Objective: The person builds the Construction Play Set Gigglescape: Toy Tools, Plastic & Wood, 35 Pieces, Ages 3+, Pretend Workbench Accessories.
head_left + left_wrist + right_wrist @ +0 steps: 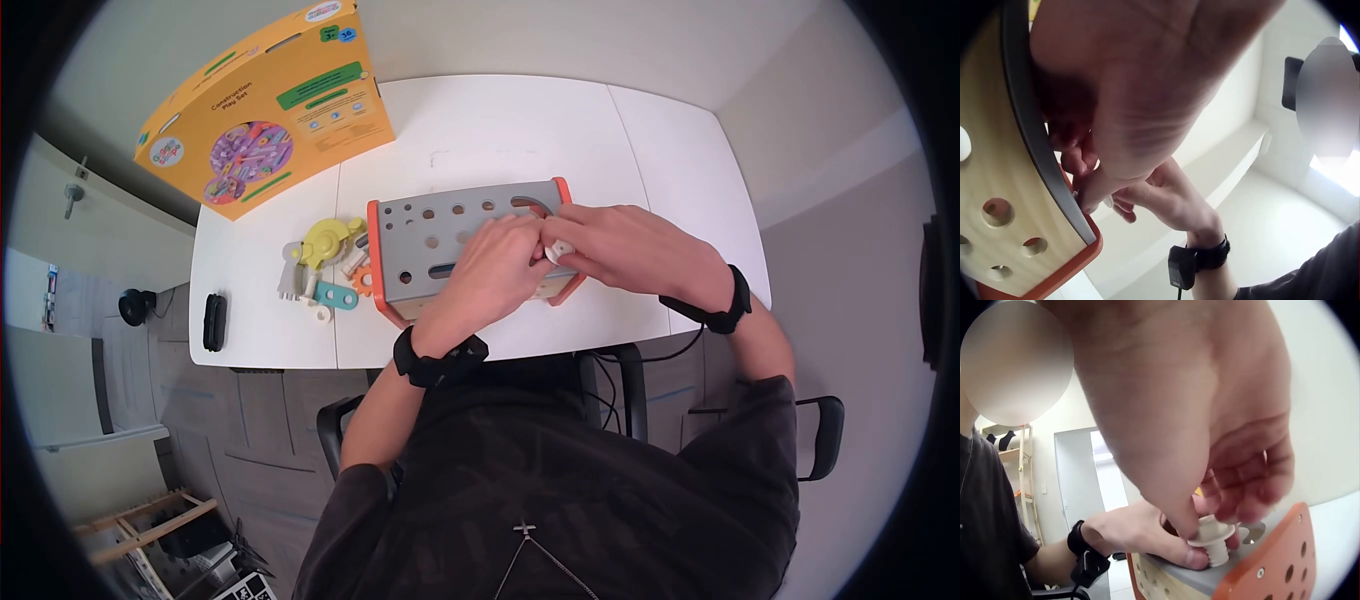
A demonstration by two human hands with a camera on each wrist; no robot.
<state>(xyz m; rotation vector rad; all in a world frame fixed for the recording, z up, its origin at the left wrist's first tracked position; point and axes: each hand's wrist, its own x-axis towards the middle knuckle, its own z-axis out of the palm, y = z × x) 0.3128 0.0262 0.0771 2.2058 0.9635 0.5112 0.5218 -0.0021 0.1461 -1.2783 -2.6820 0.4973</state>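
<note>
- Farthest left of the grip, has a black case (pixel 214 322) lying on the white table (pixel 500 130), near its left edge.
- Well left of the grip and farther back, shows a yellow box (pixel 265 105) standing upright, printed "Construction Play Set".
- Left of the grip, just beside the bench, has loose pieces lying close together: a grey piece (pixel 290 270), a yellow-green piece (pixel 325 243), a teal strip (pixel 336 296) with holes, an orange gear (pixel 363 280) and some cream parts.
- Directly under and left of the grip, shows the toy bench (pixel 400 255): grey top with round holes and slots, orange ends, pale wooden side (pixel 1007 169) with holes.
- At the grip, pinches the cream screw (pixel 1212 534) low down with the left hand (pixel 500 262), thumb against the threads, fingers closed to the screw's width.
- Holds that same screw upright, flange above threads, at the right part of the grey top; cannot tell whether seated in a hole.
- From the right, pinches the screw's upper part with the right hand (pixel 632 245), thumb at the flange, other fingers curled.
- Just right of the grip, shows the bench's right orange end (pixel 1279 562), with holes.
</note>
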